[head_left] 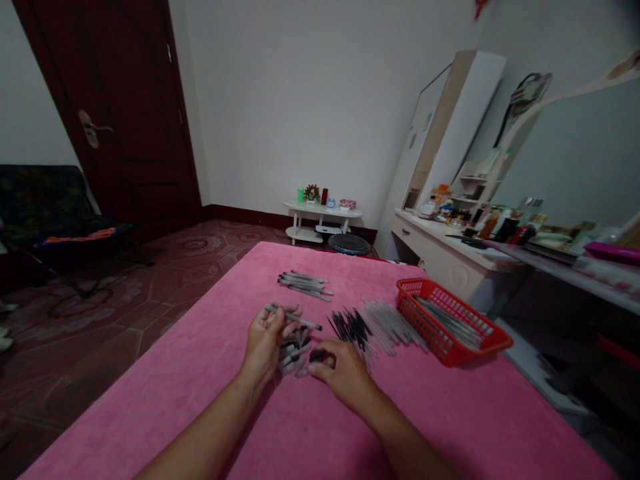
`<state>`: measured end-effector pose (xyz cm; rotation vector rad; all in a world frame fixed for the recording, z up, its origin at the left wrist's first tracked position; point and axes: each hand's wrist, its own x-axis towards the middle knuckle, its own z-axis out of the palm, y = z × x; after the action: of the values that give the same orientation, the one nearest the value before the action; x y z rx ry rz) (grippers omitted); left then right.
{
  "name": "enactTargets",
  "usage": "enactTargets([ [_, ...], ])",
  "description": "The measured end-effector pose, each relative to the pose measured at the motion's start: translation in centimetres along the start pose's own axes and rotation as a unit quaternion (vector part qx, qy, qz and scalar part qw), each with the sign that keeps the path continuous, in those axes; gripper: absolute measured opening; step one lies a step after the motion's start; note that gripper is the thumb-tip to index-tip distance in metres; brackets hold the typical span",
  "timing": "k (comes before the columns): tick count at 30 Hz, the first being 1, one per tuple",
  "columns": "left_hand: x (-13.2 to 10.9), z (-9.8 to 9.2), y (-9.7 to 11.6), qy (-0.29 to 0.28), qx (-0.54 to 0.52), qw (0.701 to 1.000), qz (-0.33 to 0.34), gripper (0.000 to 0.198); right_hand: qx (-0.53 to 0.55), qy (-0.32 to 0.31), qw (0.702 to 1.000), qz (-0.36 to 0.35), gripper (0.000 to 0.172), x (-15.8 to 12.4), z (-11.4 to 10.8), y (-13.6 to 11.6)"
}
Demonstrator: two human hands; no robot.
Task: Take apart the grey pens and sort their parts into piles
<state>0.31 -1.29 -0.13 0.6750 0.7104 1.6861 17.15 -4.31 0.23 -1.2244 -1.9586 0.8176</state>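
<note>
My left hand (267,337) is closed round a grey pen (295,318) that sticks out to the right above a pink cloth-covered table (210,393). My right hand (340,370) rests on the cloth with its fingers pinched on a small dark piece I cannot make out. Between the two hands lies a small heap of grey pen parts (295,353). Right of my hands lie several thin black refills (350,327) and a spread of clear pen tubes (387,320).
A finished-looking bundle of grey pens (304,285) lies farther back on the cloth. A red plastic basket (453,323) with more tubes sits at the right. A dressing table (450,257) stands beyond the right edge, a dark chair (55,227) at the left.
</note>
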Motion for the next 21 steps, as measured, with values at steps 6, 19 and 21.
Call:
enactTargets([
  [6, -0.2, 0.1, 0.0, -0.016, 0.027, 1.000, -0.003, 0.030, 0.220, 0.015, 0.971, 0.088, 0.045, 0.8, -0.1, 0.3],
  [19, -0.9, 0.4, -0.2, -0.010, 0.072, 0.997, -0.013, 0.034, 0.167, 0.090, 0.980, 0.064, 0.018, 0.5, -0.7, -0.5],
  [21, -0.8, 0.3, -0.3, -0.011, 0.071, 0.997, -0.012, 0.034, 0.171, 0.079, 0.979, 0.077, 0.026, 0.6, -0.6, -0.4],
])
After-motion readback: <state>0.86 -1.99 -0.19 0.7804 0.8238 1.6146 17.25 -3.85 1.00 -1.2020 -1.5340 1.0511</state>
